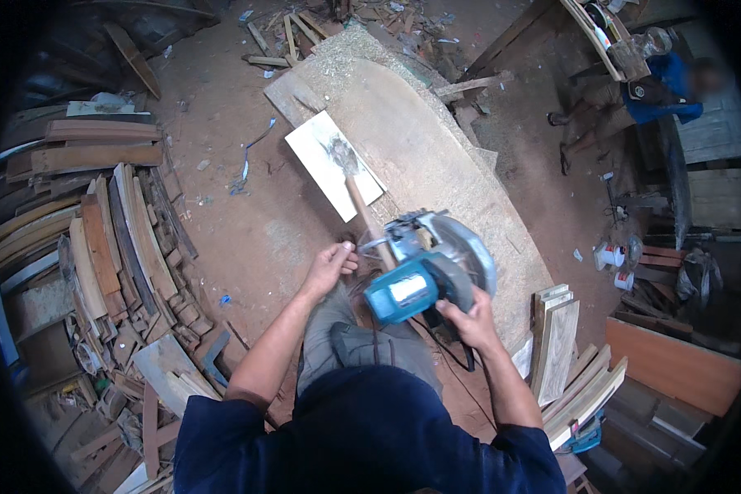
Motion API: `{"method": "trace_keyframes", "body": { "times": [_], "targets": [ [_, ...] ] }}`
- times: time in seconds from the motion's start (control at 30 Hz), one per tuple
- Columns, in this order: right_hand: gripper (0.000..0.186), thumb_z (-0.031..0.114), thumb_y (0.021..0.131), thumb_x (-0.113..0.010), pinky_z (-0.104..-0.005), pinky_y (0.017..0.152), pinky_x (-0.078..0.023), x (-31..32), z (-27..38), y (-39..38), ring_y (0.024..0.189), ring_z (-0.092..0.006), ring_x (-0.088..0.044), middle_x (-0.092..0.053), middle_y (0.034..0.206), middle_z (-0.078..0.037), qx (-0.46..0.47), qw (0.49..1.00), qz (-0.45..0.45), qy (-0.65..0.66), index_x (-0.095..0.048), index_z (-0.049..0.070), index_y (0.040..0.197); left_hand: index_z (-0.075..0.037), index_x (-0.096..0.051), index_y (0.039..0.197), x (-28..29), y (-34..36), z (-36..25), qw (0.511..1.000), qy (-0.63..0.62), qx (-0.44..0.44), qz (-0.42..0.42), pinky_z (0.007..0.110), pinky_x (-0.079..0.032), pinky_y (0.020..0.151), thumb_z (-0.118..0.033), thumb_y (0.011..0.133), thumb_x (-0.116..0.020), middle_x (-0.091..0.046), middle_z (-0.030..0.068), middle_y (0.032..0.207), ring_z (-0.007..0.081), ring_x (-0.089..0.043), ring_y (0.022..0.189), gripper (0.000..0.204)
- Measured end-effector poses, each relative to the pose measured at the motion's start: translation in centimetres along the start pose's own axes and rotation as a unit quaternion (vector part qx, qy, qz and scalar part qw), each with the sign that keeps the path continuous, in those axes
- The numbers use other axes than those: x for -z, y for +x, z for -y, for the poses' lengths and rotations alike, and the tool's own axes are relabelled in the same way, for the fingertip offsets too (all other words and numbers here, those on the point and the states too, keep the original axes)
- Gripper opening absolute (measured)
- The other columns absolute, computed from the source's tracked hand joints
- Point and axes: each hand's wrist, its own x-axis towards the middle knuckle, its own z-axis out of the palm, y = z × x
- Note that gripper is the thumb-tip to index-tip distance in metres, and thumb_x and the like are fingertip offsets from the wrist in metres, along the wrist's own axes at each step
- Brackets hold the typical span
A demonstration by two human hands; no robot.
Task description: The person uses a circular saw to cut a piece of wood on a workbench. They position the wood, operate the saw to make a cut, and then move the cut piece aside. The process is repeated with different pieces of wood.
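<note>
My right hand [469,317] is wrapped around the rear handle of a teal circular saw [403,290], which lies tilted over the near end of the sawdust-covered bench [436,156]. Its round blade guard [461,247] points away to the right. My left hand [335,265] is closed, with its thumb and fingers pressed together beside a thin metal rod [374,244] at the saw's left side; whether they grip the rod I cannot tell. A brown wooden stick [362,204] runs from under the saw onto a white board [317,152]; its far end is blurred.
Stacked curved wood pieces [99,239] crowd the left. Cut boards [556,337] stand by the bench's near right corner, and an orange-brown panel [675,362] lies farther right. A dark cord [457,379] hangs near my legs. Another person in blue [663,90] is at the far right.
</note>
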Motion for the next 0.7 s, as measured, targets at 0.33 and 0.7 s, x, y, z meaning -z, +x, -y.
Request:
{"method": "trace_keyframes", "body": {
  "times": [0.33,0.7],
  "targets": [
    [0.048,0.026,0.081,-0.074,-0.0381,0.085,-0.054,-8.2,-8.1,4.0,0.092,-0.0329,-0.072,-0.071,0.099,-0.027,0.085,0.989,0.036,-0.118,-0.065,-0.007,0.116,0.0,-0.061,0.118,4.3,3.6,8.2,0.996,-0.071,0.034,-0.032,0.029,-0.055,0.08,-0.032,0.101,-0.06,-0.065,0.0078,0.105,0.0154,-0.065,0.094,0.036],
    [0.044,0.019,0.079,-0.071,-0.0371,0.083,-0.054,-10.5,-10.2,10.2,0.089,-0.0264,-0.072,-0.072,0.094,-0.022,0.13,0.975,-0.006,-0.182,-0.066,-0.004,0.116,-0.008,-0.059,0.113,5.9,11.4,9.4,0.977,-0.204,0.066,0.02,0.036,-0.055,0.089,-0.019,0.096,-0.068,-0.064,0.0061,0.105,0.0192,-0.064,0.1,0.023]
  ]
}}
